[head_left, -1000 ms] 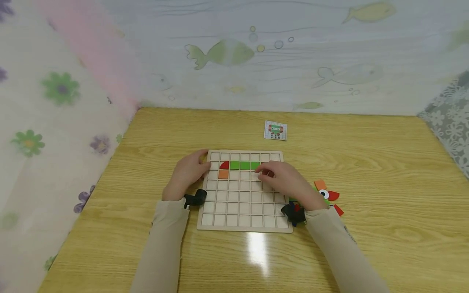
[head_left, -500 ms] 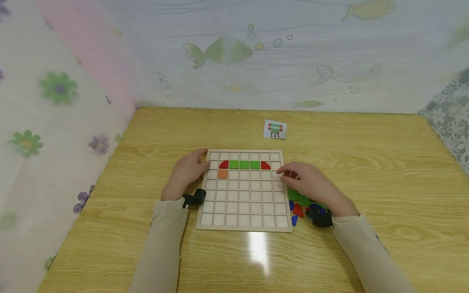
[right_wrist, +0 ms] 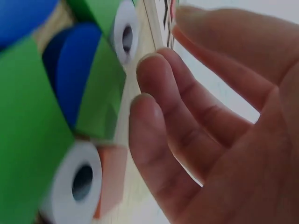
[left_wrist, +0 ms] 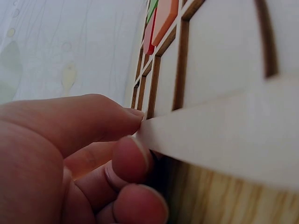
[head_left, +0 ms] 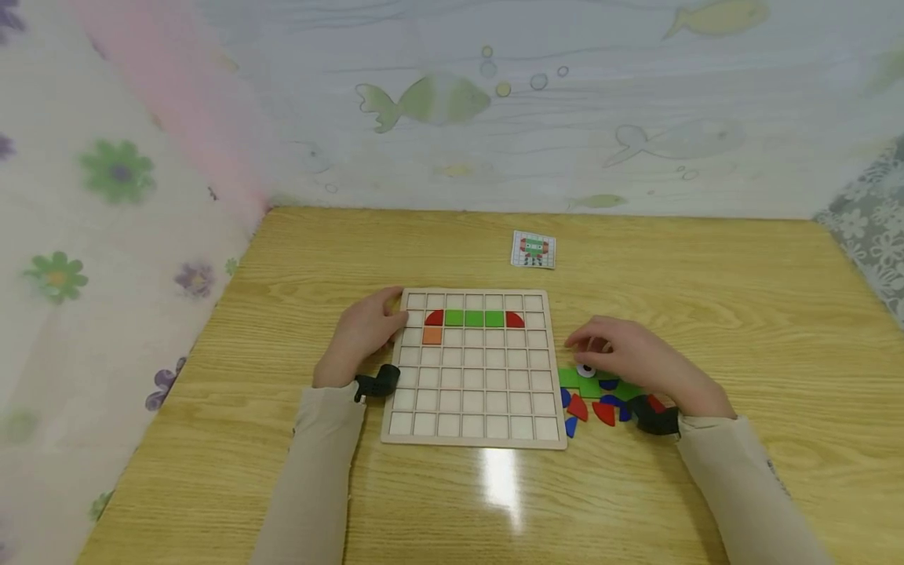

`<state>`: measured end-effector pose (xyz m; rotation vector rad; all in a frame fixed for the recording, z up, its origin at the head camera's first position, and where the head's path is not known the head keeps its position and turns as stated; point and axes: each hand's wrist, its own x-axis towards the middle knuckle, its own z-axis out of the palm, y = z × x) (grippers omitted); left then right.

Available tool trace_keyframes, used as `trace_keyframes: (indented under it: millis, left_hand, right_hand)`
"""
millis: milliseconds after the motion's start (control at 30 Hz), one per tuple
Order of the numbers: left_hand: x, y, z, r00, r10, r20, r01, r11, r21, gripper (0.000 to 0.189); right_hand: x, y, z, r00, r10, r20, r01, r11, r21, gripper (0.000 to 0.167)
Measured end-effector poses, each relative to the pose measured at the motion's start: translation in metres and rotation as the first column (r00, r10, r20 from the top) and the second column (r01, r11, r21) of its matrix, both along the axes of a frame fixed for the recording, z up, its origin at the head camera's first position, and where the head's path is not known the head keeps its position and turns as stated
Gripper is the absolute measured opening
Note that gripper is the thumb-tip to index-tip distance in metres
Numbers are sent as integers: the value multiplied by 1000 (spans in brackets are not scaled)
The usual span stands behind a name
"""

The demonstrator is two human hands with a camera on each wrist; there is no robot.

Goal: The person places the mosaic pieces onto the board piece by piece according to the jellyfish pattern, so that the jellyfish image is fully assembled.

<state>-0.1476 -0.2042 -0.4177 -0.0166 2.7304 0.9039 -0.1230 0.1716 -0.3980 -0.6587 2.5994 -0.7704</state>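
A square wooden grid board (head_left: 473, 442) lies flat on the table. My left hand (head_left: 360, 329) holds its left edge, with the thumb (left_wrist: 93, 121) against the rim and the other fingers curled beside it. In the board's second row sit green squares (head_left: 475, 318) between a red rounded piece (head_left: 435, 318) and another red rounded piece (head_left: 515, 320). Below the left one is an orange square (head_left: 432, 336). Right of the board, my right hand (head_left: 636, 353) hovers over loose pieces, fingers bent and apart, holding nothing. Close by its fingertips are a white eye disc (right_wrist: 125, 35) and a blue piece (right_wrist: 77, 70).
The loose pile holds green tiles (head_left: 588, 387), red wedges (head_left: 603, 413) and blue pieces (head_left: 570, 427), partly beneath the right hand and its wrist camera (head_left: 653, 416). A small pattern card (head_left: 533, 249) lies behind the board. A painted wall (head_left: 452, 149) closes off the table's far side.
My right hand has moved right, off the board and over the loose pieces. The red rounded piece it was at now shows in its cell. The left hand has stayed on the edge.
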Motion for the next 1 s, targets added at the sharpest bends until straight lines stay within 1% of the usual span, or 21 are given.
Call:
trace_keyframes:
  millis: [200, 400, 667, 867, 1000]
  left_hand:
    - [1, 0, 0, 1000, -2, -3, 2, 1000, -5, 55]
    - [3, -1, 3, 1000, 10, 5, -10, 1000, -12, 54]
    - [2, 0, 3, 1000, 9, 7, -9, 1000, -12, 54]
    - [0, 0, 2, 1000, -11, -6, 11, 1000, -15, 54]
    - [0, 1, 2, 1000, -11, -7, 11, 1000, -28, 54]
  right_hand:
    - [-2, 8, 3, 999, 20, 50, -21, 1000, 9, 23]
    - [-3, 11, 2, 997, 27, 77, -29, 999, 15, 22]
    - [-5, 11, -1, 996, 76, 44, -78, 996, 47, 19]
    - [-4, 12, -1, 994, 95, 61, -97, 995, 32, 16]
    - [-5, 12, -3, 994, 83, 68, -85, 996, 32, 16]
